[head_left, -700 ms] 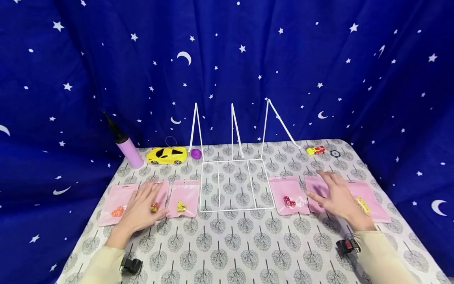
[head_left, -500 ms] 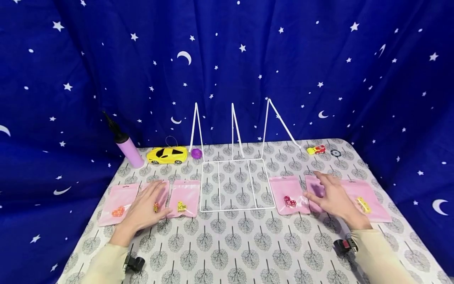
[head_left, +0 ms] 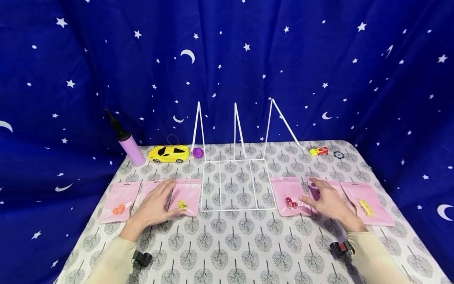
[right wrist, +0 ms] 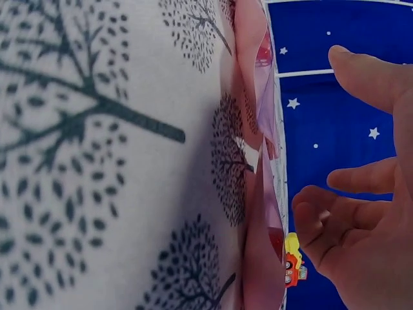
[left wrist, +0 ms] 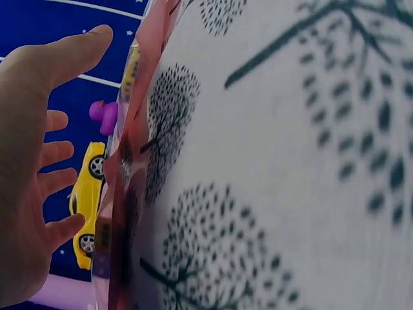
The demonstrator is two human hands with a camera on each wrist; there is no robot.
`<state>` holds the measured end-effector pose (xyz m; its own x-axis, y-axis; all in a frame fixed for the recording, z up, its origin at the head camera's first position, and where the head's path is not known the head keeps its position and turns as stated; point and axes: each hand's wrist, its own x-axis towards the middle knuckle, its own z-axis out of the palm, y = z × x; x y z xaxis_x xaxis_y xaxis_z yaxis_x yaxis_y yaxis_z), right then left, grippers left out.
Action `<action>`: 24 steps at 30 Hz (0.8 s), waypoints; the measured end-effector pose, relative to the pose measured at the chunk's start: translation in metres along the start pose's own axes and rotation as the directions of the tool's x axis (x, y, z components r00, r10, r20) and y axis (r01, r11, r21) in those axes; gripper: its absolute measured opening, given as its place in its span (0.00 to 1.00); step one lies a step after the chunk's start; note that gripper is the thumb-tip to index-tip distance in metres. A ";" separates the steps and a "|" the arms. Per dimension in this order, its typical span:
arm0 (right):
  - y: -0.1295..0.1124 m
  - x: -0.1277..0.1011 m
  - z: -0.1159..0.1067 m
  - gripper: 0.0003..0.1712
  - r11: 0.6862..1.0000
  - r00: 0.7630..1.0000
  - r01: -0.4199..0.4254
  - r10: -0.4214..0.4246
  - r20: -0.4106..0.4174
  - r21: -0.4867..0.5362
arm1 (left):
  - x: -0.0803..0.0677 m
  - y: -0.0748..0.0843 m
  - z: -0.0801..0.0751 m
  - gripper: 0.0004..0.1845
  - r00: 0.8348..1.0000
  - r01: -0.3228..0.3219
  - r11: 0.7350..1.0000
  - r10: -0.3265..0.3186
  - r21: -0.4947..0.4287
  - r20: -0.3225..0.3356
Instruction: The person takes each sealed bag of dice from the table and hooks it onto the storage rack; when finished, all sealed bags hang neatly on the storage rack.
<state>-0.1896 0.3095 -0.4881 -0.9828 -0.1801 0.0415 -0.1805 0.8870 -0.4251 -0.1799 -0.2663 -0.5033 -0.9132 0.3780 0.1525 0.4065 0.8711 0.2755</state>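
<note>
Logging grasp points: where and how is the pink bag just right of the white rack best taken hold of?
I'd pinch the pink bag at its far edge, right hand coming from above. It lies nearly flat with the red dice toward the near end, leaving that edge thin; the white rack borders its left.

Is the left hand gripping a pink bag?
No, in the left wrist view the left hand is open with its fingers spread, none of them curled round the pink bags.
</note>
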 end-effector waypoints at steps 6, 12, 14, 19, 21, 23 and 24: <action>-0.002 0.001 0.002 0.57 1.000 1.000 0.022 -0.022 -0.012 0.013 | 0.005 0.007 0.003 0.56 1.000 -0.003 1.000 0.003 0.005 0.012; -0.004 0.001 0.003 0.57 1.000 1.000 0.022 -0.022 -0.001 0.020 | 0.010 0.009 0.007 0.56 0.999 -0.039 0.999 0.039 0.024 0.009; -0.005 0.002 0.003 0.58 1.000 1.000 0.009 -0.010 0.021 0.024 | 0.012 0.010 0.007 0.56 0.998 -0.060 0.998 0.060 0.025 0.008; -0.007 0.005 0.004 0.59 1.000 0.998 -0.013 0.011 0.061 0.019 | 0.018 0.015 0.010 0.55 0.995 -0.096 0.995 0.096 0.006 0.019; -0.007 0.006 0.004 0.59 1.000 0.997 -0.019 0.018 0.071 0.015 | 0.020 0.016 0.011 0.55 0.994 -0.109 0.994 0.109 0.012 0.028; -0.008 0.008 0.003 0.60 1.000 0.996 -0.029 0.028 0.086 0.009 | 0.022 0.018 0.012 0.55 0.992 -0.120 0.993 0.119 0.018 0.038; -0.008 0.009 0.004 0.60 0.999 0.995 -0.035 0.034 0.093 0.008 | 0.023 0.018 0.012 0.55 0.992 -0.123 0.992 0.122 0.021 0.043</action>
<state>-0.1966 0.2993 -0.4875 -0.9804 -0.1888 -0.0571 -0.1460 0.8893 -0.4333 -0.1935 -0.2379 -0.5063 -0.8569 0.4948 0.1443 0.5154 0.8241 0.2349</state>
